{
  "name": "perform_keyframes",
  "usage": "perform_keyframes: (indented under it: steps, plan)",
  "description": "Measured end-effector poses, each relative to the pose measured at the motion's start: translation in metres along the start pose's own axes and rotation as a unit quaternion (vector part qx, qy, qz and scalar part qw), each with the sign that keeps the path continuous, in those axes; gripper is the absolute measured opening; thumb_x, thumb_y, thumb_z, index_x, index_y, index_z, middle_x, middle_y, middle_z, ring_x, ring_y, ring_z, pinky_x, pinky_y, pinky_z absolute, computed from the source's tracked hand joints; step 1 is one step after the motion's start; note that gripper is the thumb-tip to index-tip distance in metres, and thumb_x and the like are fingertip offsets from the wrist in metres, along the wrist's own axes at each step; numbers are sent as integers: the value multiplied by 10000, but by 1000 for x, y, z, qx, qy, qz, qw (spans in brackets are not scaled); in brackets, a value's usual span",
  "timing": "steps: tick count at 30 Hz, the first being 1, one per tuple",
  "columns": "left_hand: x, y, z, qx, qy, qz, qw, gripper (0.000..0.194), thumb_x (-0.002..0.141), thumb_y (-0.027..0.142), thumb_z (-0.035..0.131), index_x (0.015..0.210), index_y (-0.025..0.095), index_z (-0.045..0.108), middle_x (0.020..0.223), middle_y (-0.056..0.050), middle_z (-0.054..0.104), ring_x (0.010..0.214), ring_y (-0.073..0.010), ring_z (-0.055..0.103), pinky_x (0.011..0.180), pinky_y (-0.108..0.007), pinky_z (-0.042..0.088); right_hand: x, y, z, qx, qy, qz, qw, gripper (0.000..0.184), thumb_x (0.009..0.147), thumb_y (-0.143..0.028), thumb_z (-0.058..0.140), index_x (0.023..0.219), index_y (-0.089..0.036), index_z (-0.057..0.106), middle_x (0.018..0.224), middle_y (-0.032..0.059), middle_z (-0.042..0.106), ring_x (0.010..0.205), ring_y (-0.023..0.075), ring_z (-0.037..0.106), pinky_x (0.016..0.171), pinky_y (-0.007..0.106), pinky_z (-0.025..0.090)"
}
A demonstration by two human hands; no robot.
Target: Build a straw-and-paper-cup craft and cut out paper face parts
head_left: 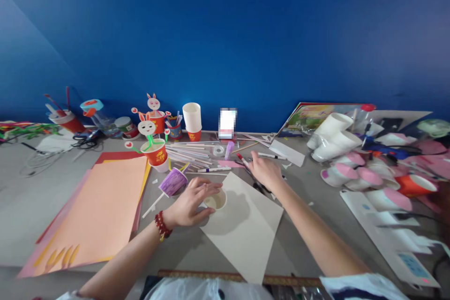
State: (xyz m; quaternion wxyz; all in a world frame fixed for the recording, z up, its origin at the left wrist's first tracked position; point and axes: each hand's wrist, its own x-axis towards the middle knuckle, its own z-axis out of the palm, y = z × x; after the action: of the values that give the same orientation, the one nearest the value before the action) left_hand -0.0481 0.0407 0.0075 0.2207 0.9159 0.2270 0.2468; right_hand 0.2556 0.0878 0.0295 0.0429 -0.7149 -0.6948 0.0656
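My left hand [193, 201] curls round a white paper cup [220, 200], thumb on the near side and fingers across the far side. The cup rests on a large white paper sheet [246, 229], its opening facing me. Beyond the sheet, my right hand [264, 168] has its fingers closed round a marker with a red end [240, 156], which pokes out to the left. Under and beside that hand lie dark-handled scissors [259, 187], partly hidden. A purple-coloured cup [173, 183] with straws lies left of my left hand.
Stacked coloured paper [101, 201] lies at left. Two rabbit-faced cup figures [154, 152] and a cup stack [192, 119] stand behind. Straws [188, 154], a marker [214, 169] and tape [218, 150] are mid-table. Pink-and-white cups [339, 174] and a power strip [386, 239] are at right.
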Motion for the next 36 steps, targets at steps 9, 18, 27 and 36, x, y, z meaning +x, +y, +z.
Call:
perform_keyframes:
  steps: [9,18,27,36]
  plan:
    - [0,0,-1,-17,-14,-16,1000,522,936,368,581,1415,230,428,1468,-115,547,1281,-308,463,1069,-482,397,-73,10,15,652,-175,-85,733,160,920,-354,548,973,-208,585,952,82,718,600,142,601,504,254,458]
    - [8,4,-11,-27,-74,-10,997,422,970,393,510,1365,247,544,1490,-123,512,1304,-295,500,1117,-473,348,-146,-21,55,623,-120,-83,768,236,978,-435,498,956,-214,578,669,11,651,608,163,577,583,282,466]
    - [4,4,-10,18,-104,-3,994,361,1001,417,422,993,231,731,1562,-90,415,1272,-316,499,1130,-527,307,-150,-75,56,388,14,-193,901,105,958,-265,514,928,-235,610,819,36,720,743,187,669,679,275,506]
    - [2,2,-9,28,-96,17,995,358,1007,395,409,979,223,722,1561,-94,420,1285,-306,488,1140,-532,306,-150,-85,75,340,102,-230,906,71,960,-186,532,967,-226,590,814,45,719,739,204,696,704,307,530]
